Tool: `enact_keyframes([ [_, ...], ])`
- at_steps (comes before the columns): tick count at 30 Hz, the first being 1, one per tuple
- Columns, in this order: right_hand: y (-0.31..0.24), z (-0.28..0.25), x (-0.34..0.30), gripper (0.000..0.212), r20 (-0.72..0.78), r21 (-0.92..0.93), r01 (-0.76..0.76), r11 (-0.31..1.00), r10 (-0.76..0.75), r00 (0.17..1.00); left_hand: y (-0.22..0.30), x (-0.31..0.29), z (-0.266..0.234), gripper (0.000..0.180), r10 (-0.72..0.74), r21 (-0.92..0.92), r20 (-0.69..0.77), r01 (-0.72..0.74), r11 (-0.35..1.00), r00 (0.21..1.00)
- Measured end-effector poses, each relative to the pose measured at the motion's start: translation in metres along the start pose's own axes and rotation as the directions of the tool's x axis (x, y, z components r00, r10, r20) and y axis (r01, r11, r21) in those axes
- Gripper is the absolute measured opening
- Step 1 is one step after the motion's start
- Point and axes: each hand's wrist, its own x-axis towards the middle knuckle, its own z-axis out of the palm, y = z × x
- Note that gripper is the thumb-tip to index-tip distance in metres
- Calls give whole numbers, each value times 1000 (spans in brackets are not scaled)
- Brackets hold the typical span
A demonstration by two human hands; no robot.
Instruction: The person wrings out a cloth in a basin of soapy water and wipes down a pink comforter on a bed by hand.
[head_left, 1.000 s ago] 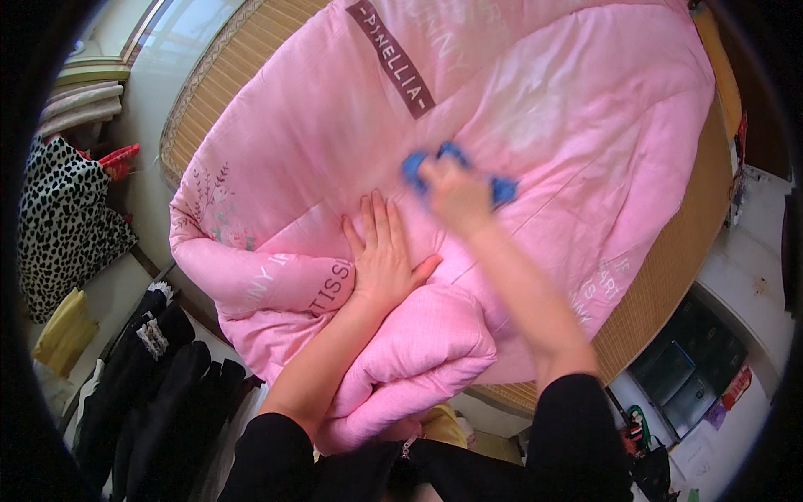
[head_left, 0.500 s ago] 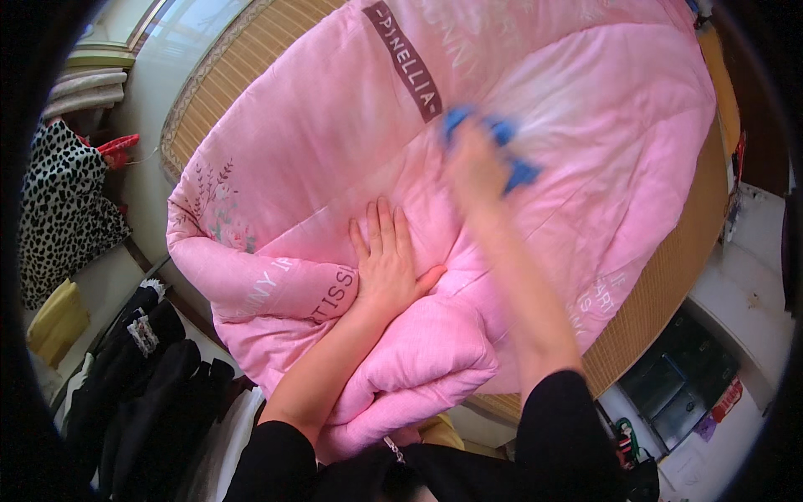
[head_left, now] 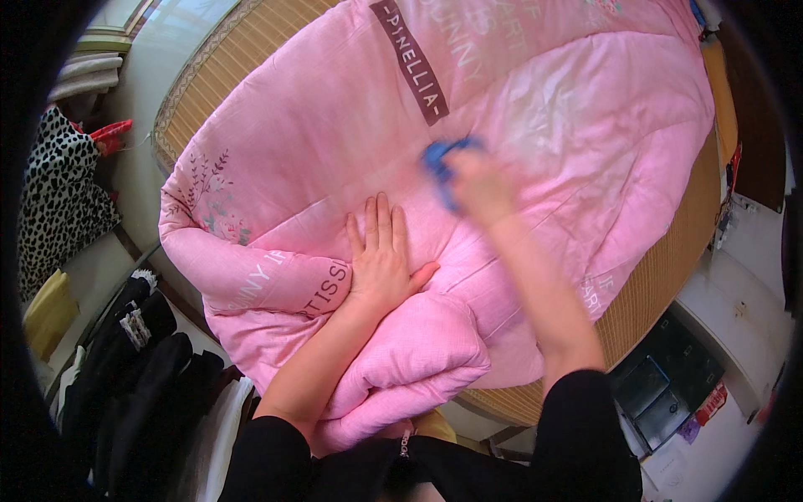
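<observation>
A puffy pink quilt (head_left: 293, 142) with printed lettering, flowers and a dark brown band spreads across most of the view, its near end folded into thick rolls. My left hand (head_left: 382, 259) lies flat on it, fingers stretched out and thumb apart, beside the folded part. To the right and farther off, my right hand (head_left: 483, 186) grips a blue cloth (head_left: 447, 167) against or just over the quilt; motion blurs both. A pale, whitish patch shows on the quilt around and beyond the cloth.
Under the quilt is a woven tan mat (head_left: 205, 84) with a patterned border. Black garments (head_left: 150, 376) hang at the lower left, below a spotted cloth (head_left: 63, 192). A dark green cabinet or box (head_left: 669, 376) stands at the lower right.
My right hand has swept the blue cloth left and a little nearer over the quilt. My left hand stays pressed in the same place on the fabric.
</observation>
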Motion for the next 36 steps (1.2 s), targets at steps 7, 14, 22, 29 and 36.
enact_keyframes([
  [7,54,-71,10,33,-145,100,-415,904,426,893,7,8,-17,86,-32,-152,-30,28,988,999],
  [14,-48,-22,-24,24,48,37,36,999,-38,998,-26,64,-29,95,60,-337,-402,-209,918,914],
  [22,122,-100,41,29,-184,-33,-472,881,459,869,-23,63,-19,129,-7,-211,-201,-36,977,980],
  [29,-21,12,-5,15,40,81,216,973,-219,975,-25,64,-17,129,28,-257,-180,-74,964,983],
  [36,-51,14,8,17,-38,-19,-109,994,109,993,-30,61,-20,126,-2,-233,-164,-37,972,986],
])
